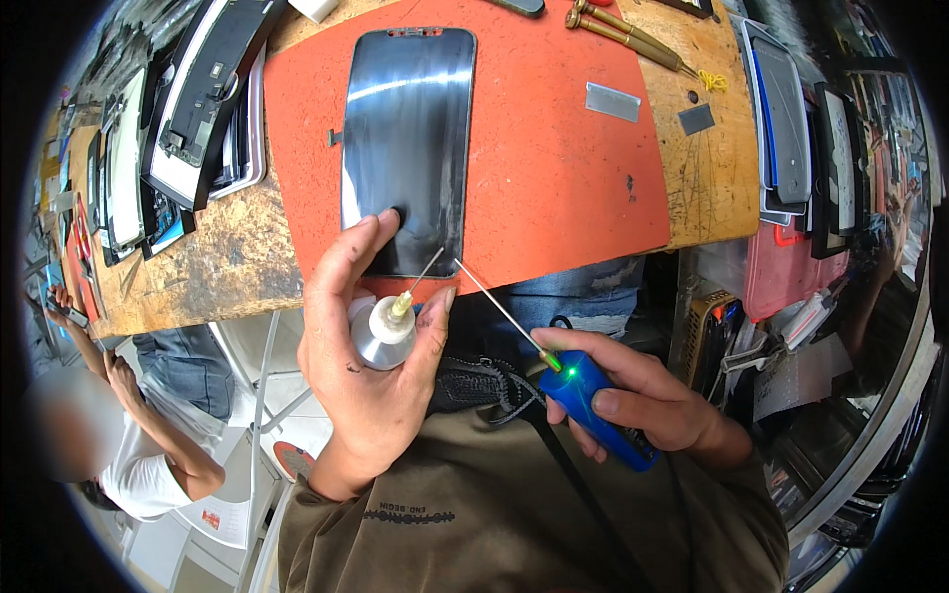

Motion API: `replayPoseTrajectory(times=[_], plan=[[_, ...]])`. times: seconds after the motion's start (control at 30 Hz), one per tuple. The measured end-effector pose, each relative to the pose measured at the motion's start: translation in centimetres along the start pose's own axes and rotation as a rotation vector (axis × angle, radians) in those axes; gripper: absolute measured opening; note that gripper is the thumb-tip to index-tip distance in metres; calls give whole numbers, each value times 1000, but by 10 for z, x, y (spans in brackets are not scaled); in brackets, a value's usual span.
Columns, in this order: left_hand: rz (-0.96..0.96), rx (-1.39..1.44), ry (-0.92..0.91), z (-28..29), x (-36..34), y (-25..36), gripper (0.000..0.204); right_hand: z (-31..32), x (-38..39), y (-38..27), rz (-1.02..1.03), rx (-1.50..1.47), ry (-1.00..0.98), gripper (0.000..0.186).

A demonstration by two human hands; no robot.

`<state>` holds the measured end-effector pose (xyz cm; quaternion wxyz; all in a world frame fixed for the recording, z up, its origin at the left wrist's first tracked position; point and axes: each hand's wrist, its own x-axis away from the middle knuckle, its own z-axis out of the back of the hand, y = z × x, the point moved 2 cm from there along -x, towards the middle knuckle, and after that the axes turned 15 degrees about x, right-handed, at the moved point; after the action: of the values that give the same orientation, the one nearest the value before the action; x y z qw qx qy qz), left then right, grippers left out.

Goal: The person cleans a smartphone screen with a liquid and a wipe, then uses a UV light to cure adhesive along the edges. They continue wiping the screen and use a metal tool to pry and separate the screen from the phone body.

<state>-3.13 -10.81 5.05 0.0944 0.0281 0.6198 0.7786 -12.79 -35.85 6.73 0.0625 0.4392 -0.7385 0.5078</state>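
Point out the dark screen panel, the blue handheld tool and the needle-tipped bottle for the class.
Dark screen panel (407,148): head view, on its face.
Blue handheld tool (583,403): head view, on its casing.
Needle-tipped bottle (383,343): head view, on its body.

Wooden bench (227,262) (scuffed) | orange mat (554,178) | atop: black screen (410,148), silvery strip (613,102)

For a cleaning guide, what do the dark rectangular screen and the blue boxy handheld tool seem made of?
Dark rectangular screen: probably glossy glass, given its bright streaked reflection. Blue boxy handheld tool: likely plastic, from its smooth coloured shell; its thin silvery rod looks metallic.
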Motion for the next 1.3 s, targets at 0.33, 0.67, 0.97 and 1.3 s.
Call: replayPoseTrajectory(times=[0.33, 0.67, 0.97, 1.3], plan=[[-94, -21, 20, -1, -2, -3, 77, -2, -2, 0, -26, -12, 37, 90], [-74, -35, 23, 0, -1, -3, 76, 0, 1, -2, -2, -18, -6, 74], [-98, -20, 26, -1, -2, -4, 77, 0, 1, -2, 8, -12, -12, 73], [-93, -33, 22, -1, -2, -3, 77, 0, 1, 1, 12, -11, -7, 73]])
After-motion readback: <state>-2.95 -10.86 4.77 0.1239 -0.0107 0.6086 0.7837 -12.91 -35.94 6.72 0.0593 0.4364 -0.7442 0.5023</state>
